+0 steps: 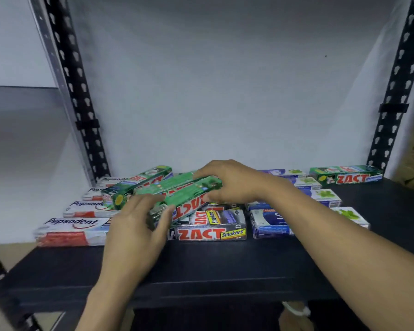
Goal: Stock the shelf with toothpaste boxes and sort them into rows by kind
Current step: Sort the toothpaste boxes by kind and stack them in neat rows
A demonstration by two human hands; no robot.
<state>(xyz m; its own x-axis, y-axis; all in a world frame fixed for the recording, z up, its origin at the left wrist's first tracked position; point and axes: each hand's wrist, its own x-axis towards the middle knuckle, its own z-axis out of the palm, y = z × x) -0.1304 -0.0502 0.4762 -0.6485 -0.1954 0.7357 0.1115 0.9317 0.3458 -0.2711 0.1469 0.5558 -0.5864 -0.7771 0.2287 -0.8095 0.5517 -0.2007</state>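
grip at both ends of one green zact box (pixel 189 199): near end pinched between thumb and curled fingers of left hand (pixel 134 225), far end covered and clasped by right hand (pixel 232 185), neither hand slack or spread. held aslant and lifted above the zact smokers boxes (pixel 210 226), lettering seen inverted; probably taken in two hands so as to turn it square and right way round before setting down. hard against its far side a second green box (pixel 172 183), perhaps under the same right-hand clasp, cannot tell. further left a third green box (pixel 139 185), tilted, propped across the back of the pepsodent row (pixel 73 229), so not yet sorted. pepsodent laid flat in a file front to back at the left, smokers in the middle, blue boxes with a green leaf (pixel 270 223) to the right, kinds side by side with narrow gaps. lone green box (pixel 347 176) flat at the back right, well apart from the rest of its kind; likely the start of the green row, so a likely home for the held one. open room: bare black shelf (pixel 225 271) along the whole front, and a dark strip at far right before that lone box. limits: front lip near the forearms, slotted uprights (pixel 81 91) at either side, white wall (pixel 225 91) behind. best path judged up and over the blue boxes, rightward
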